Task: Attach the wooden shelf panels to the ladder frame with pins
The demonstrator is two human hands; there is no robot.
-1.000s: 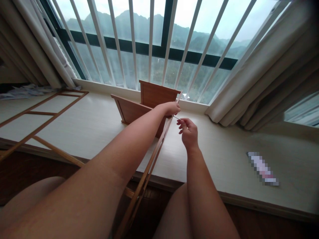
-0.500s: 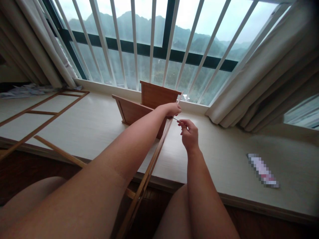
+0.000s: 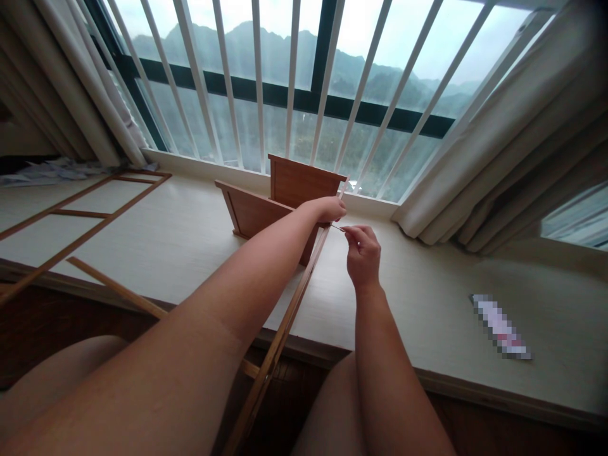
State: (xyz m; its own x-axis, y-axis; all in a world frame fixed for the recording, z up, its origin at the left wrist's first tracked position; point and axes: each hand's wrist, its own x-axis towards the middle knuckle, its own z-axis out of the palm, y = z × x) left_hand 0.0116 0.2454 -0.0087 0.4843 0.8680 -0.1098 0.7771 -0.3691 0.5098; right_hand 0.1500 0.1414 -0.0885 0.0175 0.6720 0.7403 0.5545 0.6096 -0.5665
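Observation:
My left hand [image 3: 327, 208] is closed over the top of a long wooden frame [image 3: 289, 311] that leans from the floor onto the pale window ledge [image 3: 180, 234]. Behind it stand two brown wooden panels [image 3: 259, 212], upright and at an angle to each other. My right hand [image 3: 363, 253] pinches a thin metal tool [image 3: 337, 227], whose tip touches the frame just below my left hand. What kind of tool it is I cannot make out.
A second wooden ladder-like frame [image 3: 80, 215] lies flat at the ledge's left, a loose slat [image 3: 114, 288] beside it. Papers [image 3: 47, 172] lie at far left. A small blurred packet [image 3: 501, 326] rests at right. White window bars [image 3: 289, 82] and curtains [image 3: 498, 145] stand behind.
My right hand has closed its fingers tighter and shifted slightly up towards the frame. My left hand and the frame have stayed put.

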